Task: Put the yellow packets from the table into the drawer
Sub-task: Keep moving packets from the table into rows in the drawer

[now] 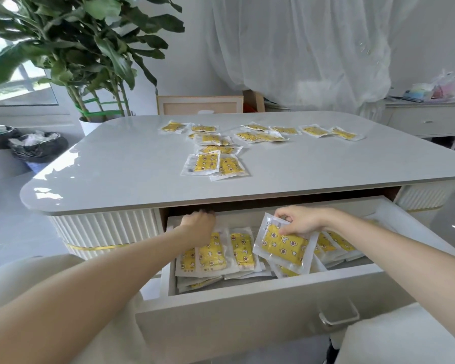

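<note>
Several yellow packets (215, 164) in clear wrappers lie scattered over the middle and far side of the grey table (116, 166). Below its front edge the white drawer (247, 308) is pulled out, with rows of packets (241, 249) stacked inside. My right hand (301, 220) pinches one yellow packet (284, 245) by its top edge, tilted over the drawer's middle. My left hand (199, 224) reaches to the back left of the drawer, fingers curled at the top of a packet (210, 252) standing there; whether it grips it is hidden.
A metal handle (338, 315) sticks out of the drawer front. A large potted plant (90, 61) stands behind the table's left corner, two lined bins (37, 151) on the floor at left, a white sideboard (426, 119) at right.
</note>
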`<action>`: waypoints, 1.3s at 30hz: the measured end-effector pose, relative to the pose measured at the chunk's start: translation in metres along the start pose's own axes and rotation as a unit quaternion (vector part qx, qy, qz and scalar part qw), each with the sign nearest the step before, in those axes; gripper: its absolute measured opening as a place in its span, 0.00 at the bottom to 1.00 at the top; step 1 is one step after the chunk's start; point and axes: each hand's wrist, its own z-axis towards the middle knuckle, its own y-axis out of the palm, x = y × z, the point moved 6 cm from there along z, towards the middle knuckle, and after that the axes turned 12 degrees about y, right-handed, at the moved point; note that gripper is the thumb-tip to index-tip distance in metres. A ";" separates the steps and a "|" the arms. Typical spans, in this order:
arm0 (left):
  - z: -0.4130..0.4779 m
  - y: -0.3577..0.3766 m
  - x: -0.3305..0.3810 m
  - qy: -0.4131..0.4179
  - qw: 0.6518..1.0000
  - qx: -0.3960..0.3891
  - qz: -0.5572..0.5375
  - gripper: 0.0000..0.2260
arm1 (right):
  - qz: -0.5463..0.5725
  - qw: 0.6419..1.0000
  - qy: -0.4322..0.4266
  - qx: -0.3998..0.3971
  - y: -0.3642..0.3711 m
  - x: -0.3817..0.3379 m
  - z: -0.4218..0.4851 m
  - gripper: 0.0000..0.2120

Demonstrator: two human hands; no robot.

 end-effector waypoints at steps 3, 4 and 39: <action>-0.002 0.000 0.024 0.063 0.986 -0.013 0.157 0.25 | 0.063 0.998 0.001 0.021 -0.006 0.003 0.003 0.07; -0.001 -0.002 0.032 0.096 0.979 -0.015 0.179 0.24 | 0.087 0.996 -0.003 0.025 -0.009 0.002 0.004 0.06; 0.035 0.054 0.080 -0.099 0.782 -0.129 -0.602 0.16 | 0.107 0.930 0.319 0.144 -0.044 0.137 0.000 0.17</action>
